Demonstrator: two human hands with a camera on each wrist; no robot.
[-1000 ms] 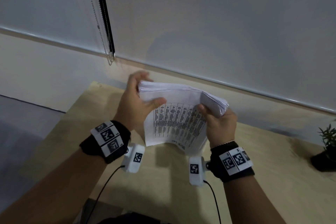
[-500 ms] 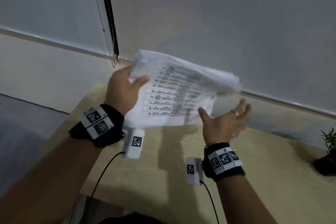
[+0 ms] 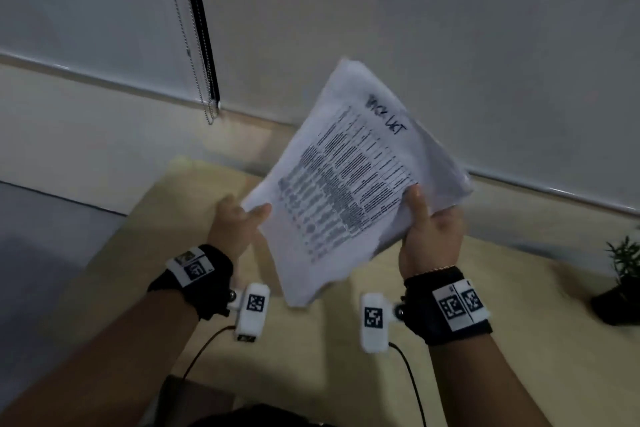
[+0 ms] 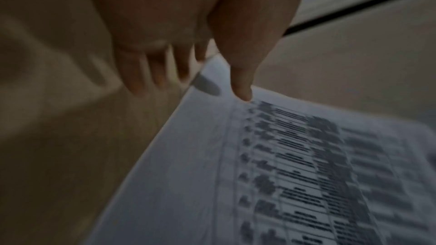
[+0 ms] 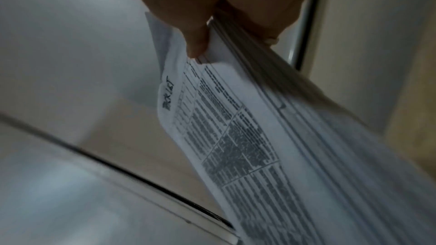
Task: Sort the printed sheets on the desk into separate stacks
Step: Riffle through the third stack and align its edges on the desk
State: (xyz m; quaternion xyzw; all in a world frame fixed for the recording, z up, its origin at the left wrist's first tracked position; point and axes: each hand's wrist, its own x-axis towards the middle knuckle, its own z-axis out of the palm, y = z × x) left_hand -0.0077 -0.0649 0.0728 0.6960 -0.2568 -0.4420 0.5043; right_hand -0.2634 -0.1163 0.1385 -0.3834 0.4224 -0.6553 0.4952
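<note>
Both hands are holding the sheets [image 3: 349, 184] above the surface [image 3: 311, 350], right hand [image 3: 429, 236] pinching at 4 o'clock, left hand [image 3: 235, 222] thumbing 8 o'clock; squaring edges first should ease sorting.

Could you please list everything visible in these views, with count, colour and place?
printed sheets: one thick bundle, white with black tables and a handwritten heading, held tilted above the desk.
desk: one, light wood, below the hands.
potted plant: one, green in a dark pot, desk's right edge.
roller blinds: pale grey, behind the desk.
bead chain: one, metal, hanging between the blinds.
left hand: thumb on the bundle's lower left corner.
right hand: grips the bundle's right edge.
</note>
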